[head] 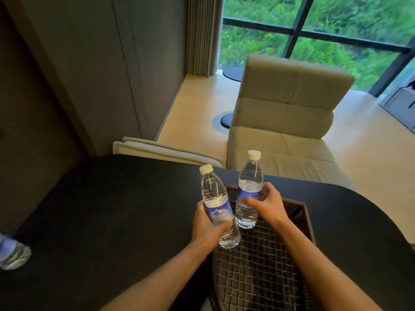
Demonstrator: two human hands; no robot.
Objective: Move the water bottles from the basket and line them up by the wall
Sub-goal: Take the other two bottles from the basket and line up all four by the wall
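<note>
Two clear water bottles with white caps and blue labels are held above the dark woven basket (pixel 258 272). My left hand (pixel 207 225) grips the left bottle (pixel 213 194) around its label; it leans to the left over the basket's left rim. My right hand (pixel 268 204) grips the right bottle (pixel 249 178), which stands nearly upright over the basket's far part. I see no bottles lying in the basket's visible part. Another bottle (pixel 12 254) shows at the left edge of the black table (pixel 112 209), near the dark wall (pixel 33 120).
A beige padded chair (pixel 285 113) stands just beyond the table's far edge, with a folded beige cushion (pixel 166 152) to its left. Behind is a wooden floor and a large window with greenery. The table's right end is rounded.
</note>
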